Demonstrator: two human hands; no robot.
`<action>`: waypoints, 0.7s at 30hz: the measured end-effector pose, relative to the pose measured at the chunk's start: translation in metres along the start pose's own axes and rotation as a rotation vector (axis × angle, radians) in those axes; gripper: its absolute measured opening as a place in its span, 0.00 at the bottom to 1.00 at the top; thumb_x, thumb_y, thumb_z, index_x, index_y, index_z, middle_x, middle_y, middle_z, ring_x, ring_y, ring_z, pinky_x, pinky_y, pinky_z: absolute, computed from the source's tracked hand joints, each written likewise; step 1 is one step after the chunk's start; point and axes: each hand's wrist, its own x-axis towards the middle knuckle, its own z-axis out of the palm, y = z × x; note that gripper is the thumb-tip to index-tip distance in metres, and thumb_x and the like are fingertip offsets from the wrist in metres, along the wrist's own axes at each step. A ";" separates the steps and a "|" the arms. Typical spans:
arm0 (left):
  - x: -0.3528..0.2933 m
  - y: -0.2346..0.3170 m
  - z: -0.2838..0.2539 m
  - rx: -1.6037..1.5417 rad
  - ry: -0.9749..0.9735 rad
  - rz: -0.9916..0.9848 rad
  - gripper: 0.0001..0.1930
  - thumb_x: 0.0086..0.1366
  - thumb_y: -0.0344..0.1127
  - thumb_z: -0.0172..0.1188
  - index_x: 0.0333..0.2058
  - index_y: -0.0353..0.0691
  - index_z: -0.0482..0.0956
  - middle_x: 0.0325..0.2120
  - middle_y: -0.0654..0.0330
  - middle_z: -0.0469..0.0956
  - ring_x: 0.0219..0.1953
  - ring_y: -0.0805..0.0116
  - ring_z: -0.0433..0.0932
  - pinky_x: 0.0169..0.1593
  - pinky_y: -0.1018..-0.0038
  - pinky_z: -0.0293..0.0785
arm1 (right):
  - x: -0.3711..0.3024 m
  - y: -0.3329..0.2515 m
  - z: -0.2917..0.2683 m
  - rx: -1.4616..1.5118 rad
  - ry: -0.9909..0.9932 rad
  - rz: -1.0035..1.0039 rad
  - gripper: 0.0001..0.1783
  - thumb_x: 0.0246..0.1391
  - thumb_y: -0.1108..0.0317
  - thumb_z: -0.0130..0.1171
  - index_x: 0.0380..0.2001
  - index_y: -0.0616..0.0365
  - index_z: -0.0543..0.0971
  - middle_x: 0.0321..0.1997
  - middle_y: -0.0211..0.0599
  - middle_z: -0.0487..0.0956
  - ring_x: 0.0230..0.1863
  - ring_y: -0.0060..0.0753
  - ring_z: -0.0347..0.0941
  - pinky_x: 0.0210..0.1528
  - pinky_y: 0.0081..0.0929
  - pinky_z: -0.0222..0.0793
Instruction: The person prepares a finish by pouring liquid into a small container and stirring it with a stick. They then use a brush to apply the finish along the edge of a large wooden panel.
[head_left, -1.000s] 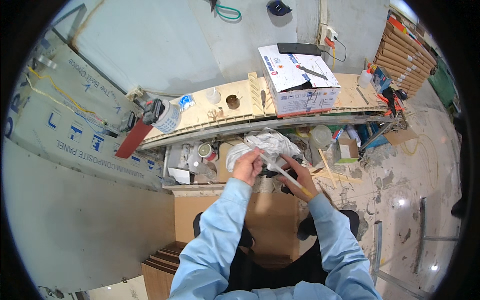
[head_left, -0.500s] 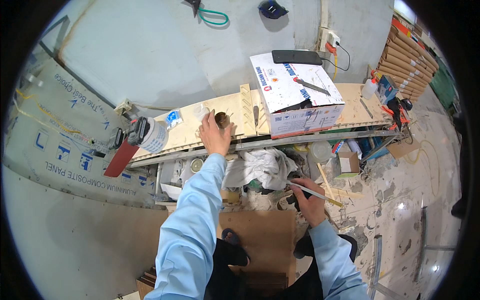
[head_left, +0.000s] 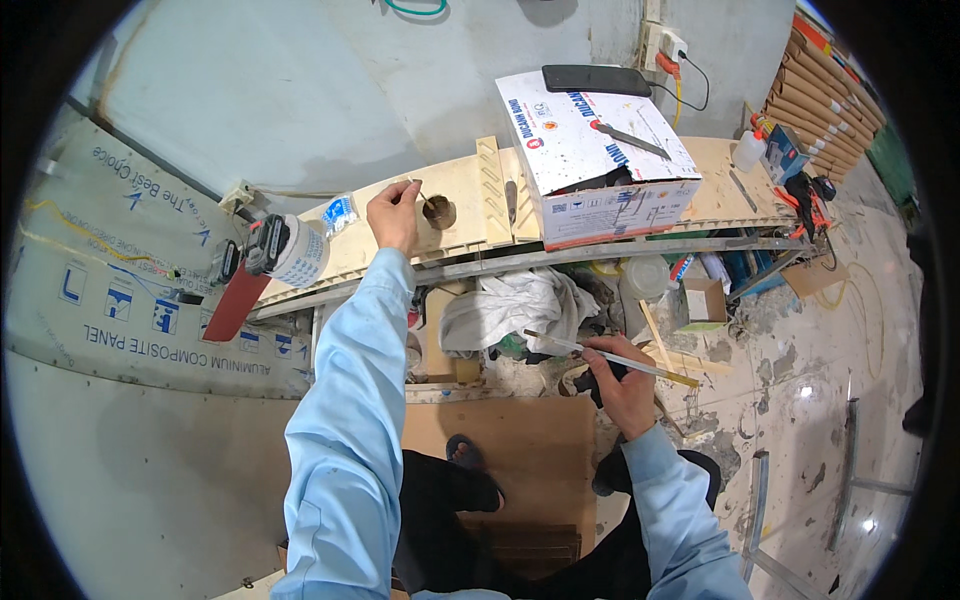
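My left hand [head_left: 395, 215] is over the wooden shelf, fingertips pinched together; a thin sliver seems to show at them, too small to name. Right beside it on the board is a brown, round, cup-like thing [head_left: 438, 212], dark inside. My right hand [head_left: 625, 395], lower and nearer to me, is closed on a slim translucent tube [head_left: 640, 365] with a dark narrow tip at its left end and a yellowish right end. Slotted wooden strips [head_left: 492, 190] lie to the right of the cup-like thing.
On the shelf [head_left: 465, 190] stand a white box [head_left: 620, 205] bearing a phone [head_left: 595, 80] and a utility knife [head_left: 630, 140], a white bucket [head_left: 300, 255] and a squeeze bottle [head_left: 748, 150]. A white cloth [head_left: 530, 310] hangs below. Metal bars [head_left: 755, 510] lie on the floor at right.
My left hand has shifted left, away from the brown cup-like thing, and its spread fingers have closed into a pinch. The tube in my right hand shows more of its length.
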 end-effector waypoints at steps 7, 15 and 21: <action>0.007 -0.044 -0.018 0.187 0.093 0.096 0.13 0.67 0.38 0.68 0.41 0.32 0.87 0.36 0.54 0.87 0.40 0.63 0.83 0.48 0.64 0.77 | -0.009 0.012 0.017 -0.023 -0.028 0.068 0.11 0.64 0.66 0.66 0.43 0.61 0.86 0.38 0.41 0.86 0.40 0.36 0.82 0.46 0.36 0.77; -0.168 -0.011 0.047 -0.299 -0.279 -0.347 0.11 0.67 0.37 0.70 0.44 0.37 0.86 0.39 0.58 0.86 0.36 0.71 0.79 0.39 0.74 0.74 | -0.074 0.038 0.061 -0.081 -0.319 -0.151 0.11 0.62 0.61 0.63 0.35 0.57 0.85 0.38 0.44 0.84 0.38 0.56 0.82 0.40 0.48 0.78; -0.264 0.062 0.142 -0.039 -0.752 -0.023 0.23 0.67 0.36 0.71 0.58 0.36 0.80 0.52 0.57 0.82 0.46 0.68 0.78 0.49 0.69 0.76 | -0.089 0.042 0.063 -0.340 -0.535 0.000 0.09 0.47 0.64 0.67 0.30 0.57 0.86 0.31 0.51 0.84 0.37 0.60 0.84 0.39 0.54 0.78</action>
